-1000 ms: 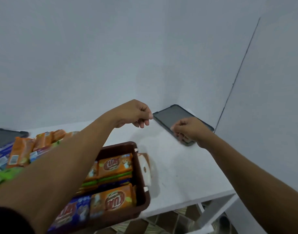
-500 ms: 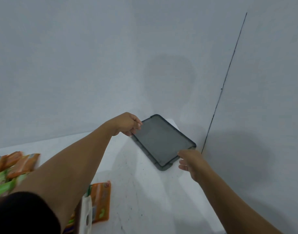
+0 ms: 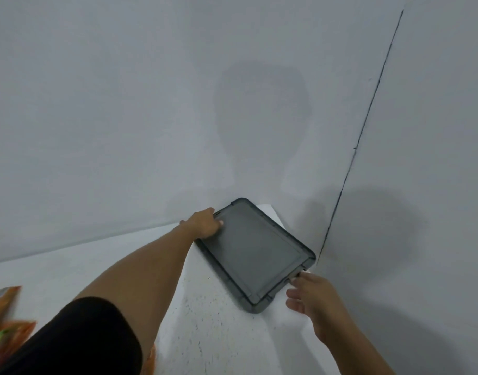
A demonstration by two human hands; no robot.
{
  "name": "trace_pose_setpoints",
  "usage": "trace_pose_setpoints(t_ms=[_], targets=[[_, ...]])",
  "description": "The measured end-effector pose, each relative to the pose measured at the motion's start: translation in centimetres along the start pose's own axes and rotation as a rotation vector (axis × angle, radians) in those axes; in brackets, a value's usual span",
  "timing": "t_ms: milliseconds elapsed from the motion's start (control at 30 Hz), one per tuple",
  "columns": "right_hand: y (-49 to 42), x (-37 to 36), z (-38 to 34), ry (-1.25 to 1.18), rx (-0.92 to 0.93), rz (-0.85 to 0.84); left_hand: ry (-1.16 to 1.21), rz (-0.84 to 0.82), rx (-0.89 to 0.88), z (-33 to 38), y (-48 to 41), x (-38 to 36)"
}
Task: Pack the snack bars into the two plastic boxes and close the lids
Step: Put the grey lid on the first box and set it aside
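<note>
A dark grey lid (image 3: 252, 254) lay flat at the desk's (image 3: 218, 320) far right corner, close against the wall (image 3: 124, 104). The left hand (image 3: 204, 224) gripped its far-left edge, fingers curled over the rim. The right hand (image 3: 310, 296) touched the near-right edge, fingers loosely spread. Blurred orange snack bars (image 3: 5, 315) lay at far left, well apart.

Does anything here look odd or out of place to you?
Only mildly. The grey lid lies flat in the table's far corner by the wall, turned askew to the table's edges. The left hand and right hand are at its opposite ends. Nothing looks spilled or damaged.
</note>
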State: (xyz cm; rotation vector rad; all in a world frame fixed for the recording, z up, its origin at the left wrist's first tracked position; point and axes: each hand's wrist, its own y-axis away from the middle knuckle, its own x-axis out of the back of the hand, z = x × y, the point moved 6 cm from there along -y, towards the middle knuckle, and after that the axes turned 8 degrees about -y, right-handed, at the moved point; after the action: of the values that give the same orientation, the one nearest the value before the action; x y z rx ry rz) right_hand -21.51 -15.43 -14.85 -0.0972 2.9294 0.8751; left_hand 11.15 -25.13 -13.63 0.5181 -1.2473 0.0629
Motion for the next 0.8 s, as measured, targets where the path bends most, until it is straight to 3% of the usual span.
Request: trace_pose_setpoints(t_ms=[133, 367, 567, 800], targets=[[-0.5, 0.4, 0.2, -0.063, 0.009, -0.011, -0.041, 0.055, 0.062, 0.5, -0.2, 1.1], [-0.8, -0.8, 0.7, -0.219, 0.074, -0.098, 0.229, 0.234, 0.153, -3.1, 1.5, 5.4], [0.2, -3.7, 0.0, -0.31, 0.084, -0.201, 0.468, 0.341, 0.254, -8.2, 7.9, 10.3], [2.9, -7.9, -1.7, -0.378, 0.098, -0.343, 0.61, 0.434, 0.257, -14.2, 19.6, 15.4]])
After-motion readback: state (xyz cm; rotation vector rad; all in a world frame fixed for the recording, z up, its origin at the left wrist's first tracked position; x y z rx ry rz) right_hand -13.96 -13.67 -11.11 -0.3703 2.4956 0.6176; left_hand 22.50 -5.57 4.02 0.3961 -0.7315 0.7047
